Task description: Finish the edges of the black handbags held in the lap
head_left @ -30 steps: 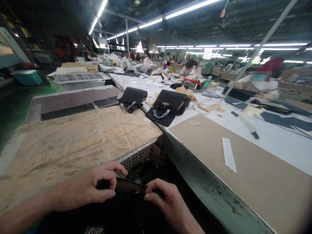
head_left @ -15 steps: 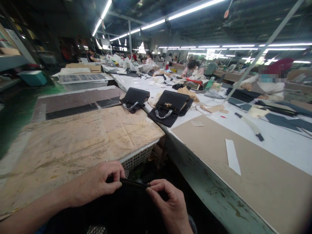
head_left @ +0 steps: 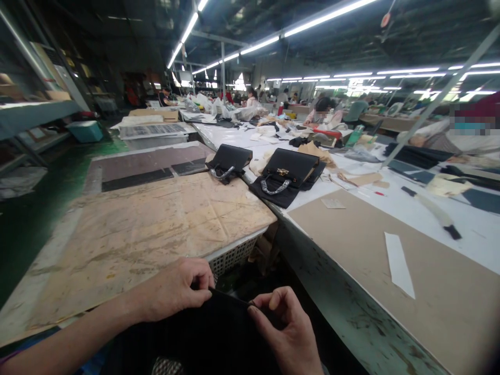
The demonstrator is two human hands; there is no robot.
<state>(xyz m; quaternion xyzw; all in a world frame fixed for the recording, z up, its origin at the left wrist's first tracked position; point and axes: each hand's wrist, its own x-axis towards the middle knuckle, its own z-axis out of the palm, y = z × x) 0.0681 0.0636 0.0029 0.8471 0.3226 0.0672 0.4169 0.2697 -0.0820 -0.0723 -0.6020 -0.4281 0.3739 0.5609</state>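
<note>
- The head camera looks forward and down from head height.
- Left hand [head_left: 172,289] and right hand [head_left: 291,330] appear close, low in view.
- Past the right-side counter [head_left: 332,278], it reaches far, up to a ceiling light [head_left: 328,18].

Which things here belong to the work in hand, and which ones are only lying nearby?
In hand:
black material, pinched at its edge by left hand and right hand

Apparently just lying about:
black handbag with gold-coloured clasp
second black handbag
white strip
</note>
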